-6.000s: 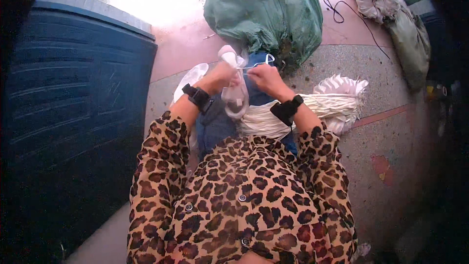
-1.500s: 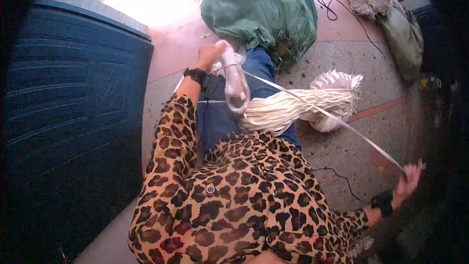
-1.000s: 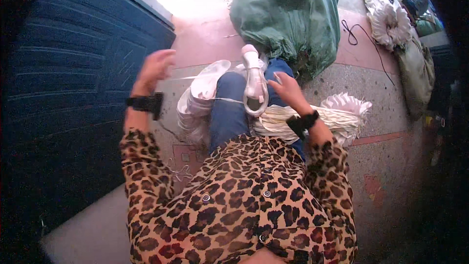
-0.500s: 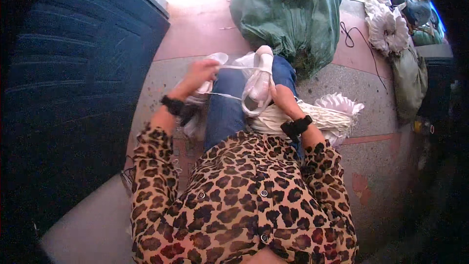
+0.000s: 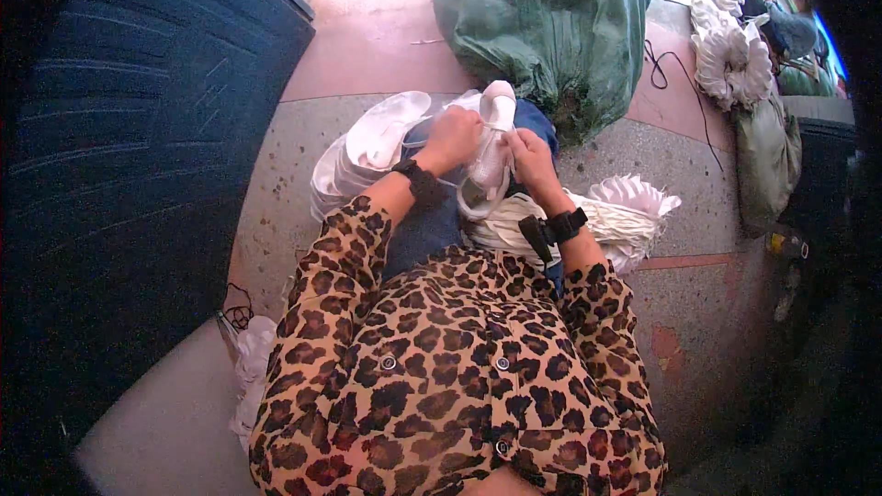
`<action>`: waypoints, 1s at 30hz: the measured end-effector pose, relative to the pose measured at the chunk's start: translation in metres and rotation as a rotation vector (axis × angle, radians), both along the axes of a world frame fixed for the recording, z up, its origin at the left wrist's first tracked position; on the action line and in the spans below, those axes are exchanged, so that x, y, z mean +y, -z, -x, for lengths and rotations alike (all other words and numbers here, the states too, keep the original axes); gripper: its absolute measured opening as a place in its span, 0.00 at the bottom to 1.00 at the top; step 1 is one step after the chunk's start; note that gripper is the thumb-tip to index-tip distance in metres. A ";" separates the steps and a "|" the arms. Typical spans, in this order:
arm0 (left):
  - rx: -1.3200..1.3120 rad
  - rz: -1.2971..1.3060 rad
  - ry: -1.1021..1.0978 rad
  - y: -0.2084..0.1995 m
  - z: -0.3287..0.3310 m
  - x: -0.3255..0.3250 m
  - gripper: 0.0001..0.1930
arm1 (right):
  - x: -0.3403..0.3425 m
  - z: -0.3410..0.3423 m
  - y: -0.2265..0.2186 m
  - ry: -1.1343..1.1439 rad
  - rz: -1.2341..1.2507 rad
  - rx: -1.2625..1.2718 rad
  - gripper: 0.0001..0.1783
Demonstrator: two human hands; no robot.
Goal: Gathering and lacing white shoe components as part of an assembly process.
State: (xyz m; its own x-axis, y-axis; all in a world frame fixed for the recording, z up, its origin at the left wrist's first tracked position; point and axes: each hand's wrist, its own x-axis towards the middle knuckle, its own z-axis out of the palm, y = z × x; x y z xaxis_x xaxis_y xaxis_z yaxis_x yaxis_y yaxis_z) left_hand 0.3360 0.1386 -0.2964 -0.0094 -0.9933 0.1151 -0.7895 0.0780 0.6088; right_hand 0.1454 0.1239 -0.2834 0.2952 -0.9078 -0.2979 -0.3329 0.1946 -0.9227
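Note:
A white shoe (image 5: 490, 165) lies across my jeans-clad knees, its toe pointing away from me and its opening nearest. My left hand (image 5: 453, 140) is closed on a white shoelace over the front of the shoe. From the other side, my right hand (image 5: 531, 162) pinches at the shoe's lacing with thumb and fingers; exactly what is between its fingertips is too small to make out, but lace runs there. A stack of white shoe-shaped pieces (image 5: 377, 133) sits left of my knees. On the right, a thick bundle of cream laces (image 5: 588, 228) rests beside my thigh.
A large green sack (image 5: 547, 23) stands just beyond my knees. Dark blue panelled door (image 5: 175, 129) lines the left side. White ruffled bundles (image 5: 735, 64), a grey-green sack (image 5: 772, 165) and a black cord (image 5: 694, 92) lie at the right.
My left hand has come in to the right, from pulling a lace out sideways to the shoe's front. The white stack at left is now uncovered. My right hand stays at the shoe.

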 end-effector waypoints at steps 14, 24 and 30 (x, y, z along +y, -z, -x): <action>-0.094 0.049 0.032 -0.002 0.018 -0.011 0.10 | 0.036 -0.010 -0.019 0.089 -0.466 -0.420 0.17; 0.189 -0.343 0.036 -0.002 -0.001 -0.025 0.13 | 0.038 -0.007 -0.027 0.079 -0.553 -0.562 0.17; -0.287 0.047 0.008 -0.016 0.018 0.000 0.14 | 0.032 0.002 -0.025 0.050 -0.483 -0.464 0.16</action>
State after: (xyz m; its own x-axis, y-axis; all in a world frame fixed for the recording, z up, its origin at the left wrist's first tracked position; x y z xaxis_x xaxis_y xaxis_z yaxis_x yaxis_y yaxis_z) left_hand 0.3180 0.1383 -0.2804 -0.0563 -0.9866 0.1528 -0.9281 0.1081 0.3562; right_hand 0.1433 0.1557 -0.2585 0.4519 -0.7203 -0.5262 0.0977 0.6263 -0.7734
